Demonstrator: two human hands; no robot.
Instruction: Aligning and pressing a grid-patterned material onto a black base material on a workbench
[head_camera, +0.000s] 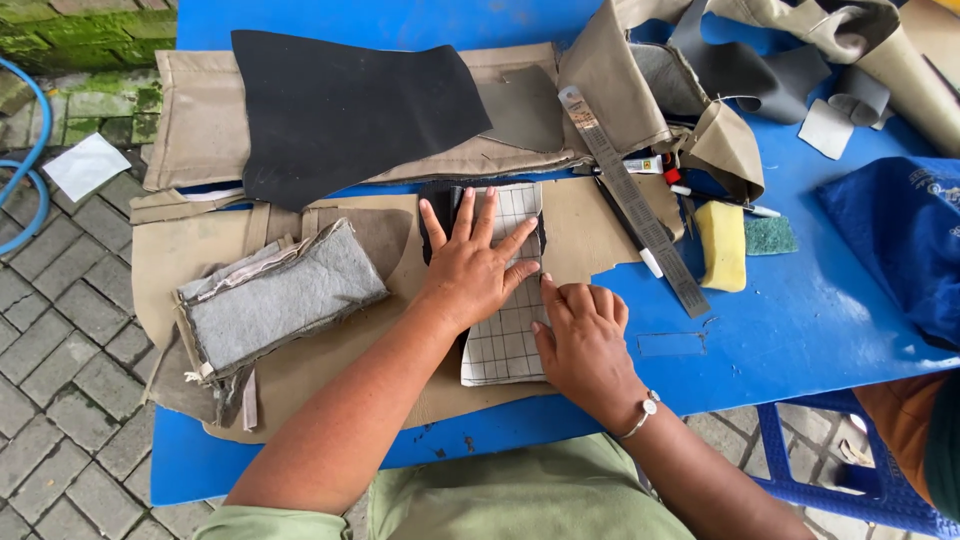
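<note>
The left hand (472, 265) lies flat with its 5 fingers spread, pinning the checked pattern piece (507, 340) squarely while the right hand (583, 340), fingers curled, steadies its edge.

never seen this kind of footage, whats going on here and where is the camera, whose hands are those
The one picture comes from a camera worn on a person's head, looking down, so both bare hands are that person's own; no machine is involved. The left hand lies flat, fingers spread, on a checked sheet that lies over a dark piece. The right hand presses the sheet's right edge; neither hand grips anything. On the blue table lie tan material, a black sheet, a grey folded pad, a metal ruler and a yellow sponge.
</note>
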